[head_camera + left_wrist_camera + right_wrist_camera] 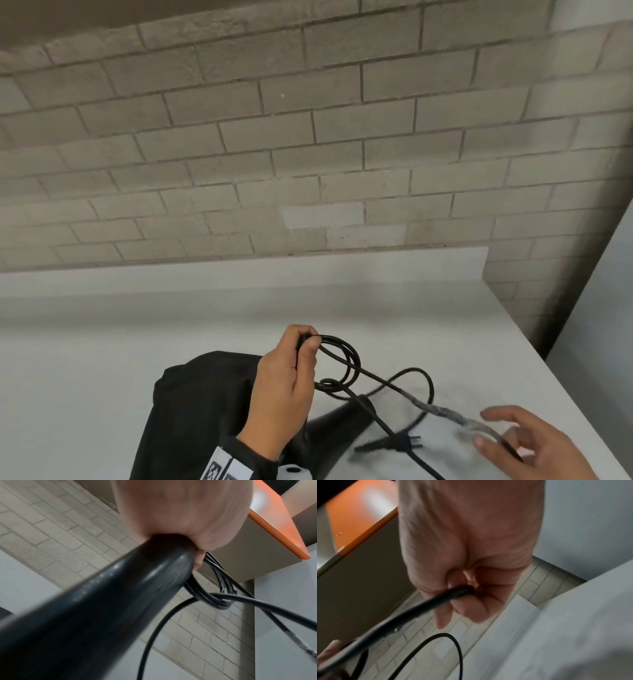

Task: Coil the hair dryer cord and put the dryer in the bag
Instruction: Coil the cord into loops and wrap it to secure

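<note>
My left hand (305, 342) grips the handle of the black hair dryer (329, 431) together with a few loops of its black cord (346, 359), held above the table. In the left wrist view the hand (188, 513) wraps the dryer handle (120, 601), and the cord loops (211, 597) hang beside it. From the loops the cord runs right to my right hand (496, 431), which pinches it; the right wrist view shows the fingers (462, 601) curled round the cord (419, 608). The plug (407, 440) lies on the table. The black bag (191, 411) lies under my left forearm.
The white table (137, 335) stands against a grey brick wall (308, 137), and its right edge runs diagonally at the right. A white panel (603, 308) rises at the far right. An orange-topped cabinet (274, 520) hangs overhead in the wrist views.
</note>
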The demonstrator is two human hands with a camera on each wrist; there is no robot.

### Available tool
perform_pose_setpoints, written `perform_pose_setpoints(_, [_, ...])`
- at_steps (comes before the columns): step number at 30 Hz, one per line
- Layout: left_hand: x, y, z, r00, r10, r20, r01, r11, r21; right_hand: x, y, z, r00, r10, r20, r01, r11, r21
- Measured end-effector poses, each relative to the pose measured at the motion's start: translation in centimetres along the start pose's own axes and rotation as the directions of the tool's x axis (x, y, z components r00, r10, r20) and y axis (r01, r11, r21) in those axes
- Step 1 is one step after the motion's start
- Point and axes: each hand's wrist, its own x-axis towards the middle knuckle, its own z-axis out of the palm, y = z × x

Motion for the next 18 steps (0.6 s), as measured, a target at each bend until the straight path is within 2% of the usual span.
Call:
perform_pose_setpoints(2, [0.0, 0.2, 0.1, 1.0, -0.015, -0.023, 0.015, 1.0, 0.0, 0.0, 0.3, 0.9, 0.994, 0.027, -0.11, -0.022, 0.999, 0.046])
perform_pose_setpoints(4, [0.2, 0.2, 0.1, 0.999, -0.036, -0.041, 0.036, 0.999, 0.003, -0.1, 0.7, 2.4, 0.985, 0.064, -0.159, -0.045, 0.992, 0.12])
perform_pose_setpoints(6, [0.4, 0.1, 0.2, 0.997, -0.055, -0.048, 0.055, 0.998, 0.004, -0.4, 0.8, 4.1, 0.977, 0.06, -0.203, -0.036, 0.992, 0.122])
perform_pose_setpoints(10, [0.4, 0.0, 0.3, 0.996, -0.064, -0.059, 0.065, 0.998, 0.021, -0.9, 1.0, 6.9, 0.979, 0.101, -0.175, -0.08, 0.989, 0.122])
perform_pose_setpoints(11, [0.4, 0.1, 0.3, 0.996, -0.066, -0.06, 0.068, 0.997, 0.025, -1.1, 0.8, 7.5, 0.98, 0.097, -0.171, -0.088, 0.994, 0.063])
perform_pose_setpoints(12, [0.3, 0.1, 0.3, 0.996, -0.068, -0.059, 0.07, 0.997, 0.032, -1.5, 0.4, 8.1, 0.979, 0.051, -0.199, -0.056, 0.998, -0.022])
perform_pose_setpoints(13, [0.3, 0.1, 0.4, 0.996, -0.07, -0.06, 0.072, 0.997, 0.039, -1.9, -0.2, 8.6, 0.963, -0.067, -0.259, 0.038, 0.992, -0.117])
perform_pose_setpoints(15, [0.2, 0.2, 0.5, 0.996, -0.067, -0.058, 0.07, 0.996, 0.047, -3.1, -1.6, 9.7, 0.856, -0.352, -0.38, 0.292, 0.934, -0.208])
perform_pose_setpoints(16, [0.2, 0.3, 0.5, 0.996, -0.064, -0.057, 0.067, 0.996, 0.051, -3.9, -2.9, 10.4, 0.803, -0.438, -0.404, 0.399, 0.899, -0.181])
perform_pose_setpoints(17, [0.2, 0.4, 0.5, 0.997, -0.062, -0.056, 0.065, 0.996, 0.058, -4.6, -4.1, 11.1, 0.79, -0.485, -0.375, 0.467, 0.872, -0.145])
perform_pose_setpoints(18, [0.1, 0.4, 0.5, 0.997, -0.06, -0.054, 0.064, 0.996, 0.064, -5.0, -5.0, 11.9, 0.81, -0.497, -0.31, 0.485, 0.866, -0.122])
